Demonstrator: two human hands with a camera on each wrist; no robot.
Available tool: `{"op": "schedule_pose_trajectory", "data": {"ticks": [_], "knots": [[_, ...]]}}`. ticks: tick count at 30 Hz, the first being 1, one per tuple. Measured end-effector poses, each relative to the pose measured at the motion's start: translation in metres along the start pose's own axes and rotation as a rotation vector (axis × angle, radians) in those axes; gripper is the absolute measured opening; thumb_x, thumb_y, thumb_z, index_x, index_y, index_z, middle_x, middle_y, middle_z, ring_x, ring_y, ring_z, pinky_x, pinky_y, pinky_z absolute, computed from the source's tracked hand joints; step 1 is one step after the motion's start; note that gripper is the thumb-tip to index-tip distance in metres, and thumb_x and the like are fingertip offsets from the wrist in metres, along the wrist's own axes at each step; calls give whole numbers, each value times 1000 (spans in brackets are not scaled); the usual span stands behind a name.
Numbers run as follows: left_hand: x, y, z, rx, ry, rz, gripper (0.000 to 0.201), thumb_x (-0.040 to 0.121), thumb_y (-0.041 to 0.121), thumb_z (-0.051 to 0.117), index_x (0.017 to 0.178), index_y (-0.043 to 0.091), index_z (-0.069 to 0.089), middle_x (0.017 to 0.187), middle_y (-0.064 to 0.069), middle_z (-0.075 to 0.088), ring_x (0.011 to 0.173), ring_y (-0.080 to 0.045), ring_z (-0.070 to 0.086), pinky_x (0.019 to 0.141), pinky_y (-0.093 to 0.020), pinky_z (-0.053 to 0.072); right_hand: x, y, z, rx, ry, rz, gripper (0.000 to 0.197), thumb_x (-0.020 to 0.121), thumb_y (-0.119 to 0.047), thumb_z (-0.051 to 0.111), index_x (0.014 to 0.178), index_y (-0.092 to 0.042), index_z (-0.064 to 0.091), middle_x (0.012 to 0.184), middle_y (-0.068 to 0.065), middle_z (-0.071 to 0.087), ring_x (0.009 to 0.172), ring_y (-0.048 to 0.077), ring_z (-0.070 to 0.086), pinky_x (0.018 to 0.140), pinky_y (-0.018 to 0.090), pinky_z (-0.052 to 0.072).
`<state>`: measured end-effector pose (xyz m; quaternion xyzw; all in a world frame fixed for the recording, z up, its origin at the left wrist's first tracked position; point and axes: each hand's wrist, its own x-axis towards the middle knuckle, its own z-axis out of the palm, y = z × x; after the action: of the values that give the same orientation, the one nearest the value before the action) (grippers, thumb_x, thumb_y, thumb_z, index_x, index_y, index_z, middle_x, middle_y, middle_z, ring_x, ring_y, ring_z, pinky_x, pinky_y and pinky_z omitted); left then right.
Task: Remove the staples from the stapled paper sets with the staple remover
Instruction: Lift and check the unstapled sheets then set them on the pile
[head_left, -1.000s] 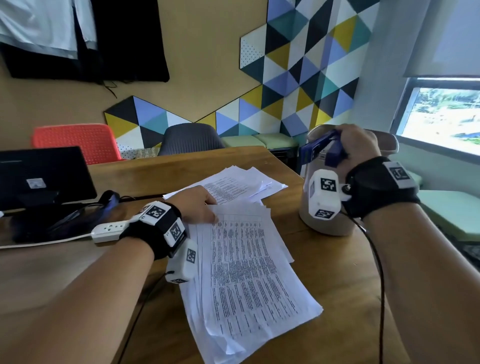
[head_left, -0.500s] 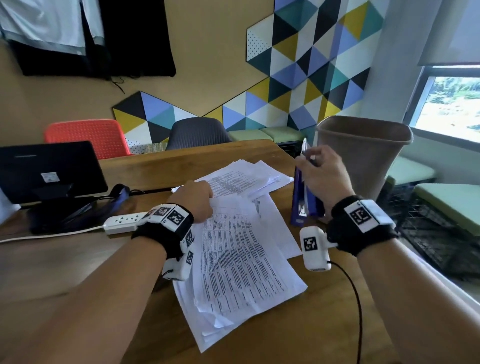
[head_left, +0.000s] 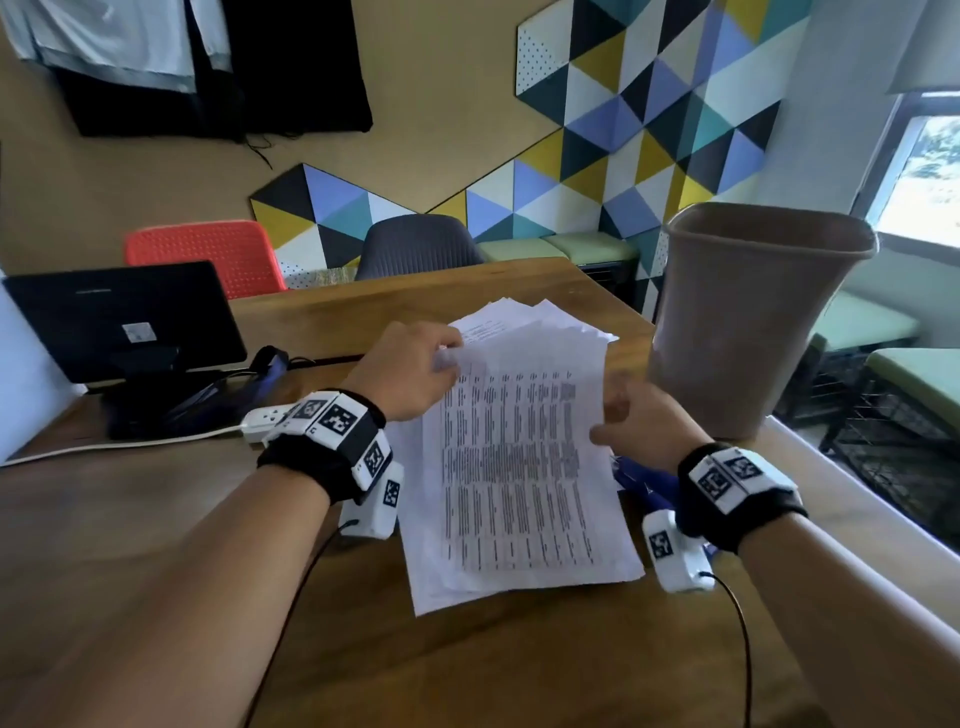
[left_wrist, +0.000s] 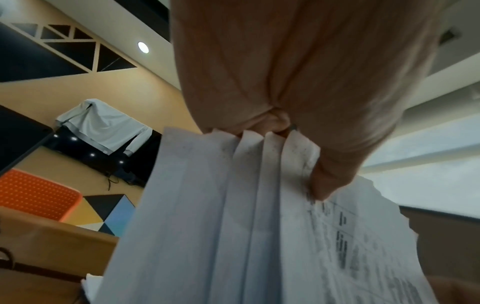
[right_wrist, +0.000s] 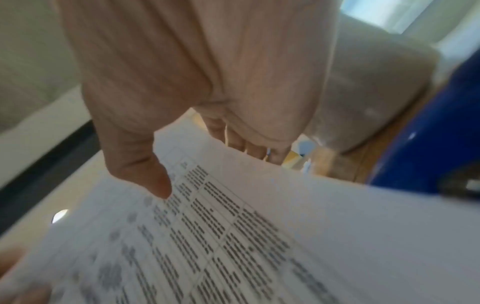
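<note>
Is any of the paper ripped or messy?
Yes. The paper set pinched by the left hand has a ragged, torn-looking edge near the thumb, and the loose sheets behind are fanned unevenly.

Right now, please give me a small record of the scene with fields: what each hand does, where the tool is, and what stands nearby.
left hand: pinches the top left corner of the paper set
right hand: grips the right edge of the same set, thumb on top
staple remover: blue, on the table, partly under the right wrist, not held
bin: brown, upright, right of the papers
other papers: loose sheets behind the set
</note>
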<state>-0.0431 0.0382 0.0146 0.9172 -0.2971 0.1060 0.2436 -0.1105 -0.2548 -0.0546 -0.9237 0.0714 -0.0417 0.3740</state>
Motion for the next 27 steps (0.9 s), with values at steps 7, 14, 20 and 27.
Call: {"op": "schedule_pose_trajectory", "data": {"ticks": [7, 14, 20, 27], "knots": [[-9, 29, -43, -136, 36, 76, 3, 94, 24, 73, 92, 27, 72, 88, 7, 74, 83, -12, 69, 73, -33, 58, -4, -3, -10, 990, -38, -103, 74, 74, 1, 87, 139, 0, 52, 129, 23, 70, 120, 46, 68, 103, 63, 52], [-14, 39, -52, -84, 81, 60, 26, 90, 26, 77, 115, 27, 70, 104, 11, 73, 94, -9, 68, 87, -39, 58, -18, -11, -3, 785, -109, -185, 36, 90, -6, 75, 125, -7, 72, 124, 12, 75, 117, 34, 71, 109, 60, 49], [-17, 9, -5, -677, 342, -426, 125, 54, 57, 92, 155, 29, 23, 139, -5, 59, 120, -25, 64, 98, -54, 55, -27, -17, 5, 1024, 77, -198, 44, 86, -4, 75, 129, 4, 66, 127, 19, 73, 118, 41, 70, 104, 65, 51], [-25, 34, 12, -749, 444, -328, 32, 86, 22, 68, 117, 27, 64, 107, 8, 76, 95, -12, 74, 84, -44, 62, -35, -40, 1, 937, 180, -327, 40, 83, -8, 81, 121, -3, 71, 120, 13, 77, 110, 36, 74, 97, 59, 58]]}}
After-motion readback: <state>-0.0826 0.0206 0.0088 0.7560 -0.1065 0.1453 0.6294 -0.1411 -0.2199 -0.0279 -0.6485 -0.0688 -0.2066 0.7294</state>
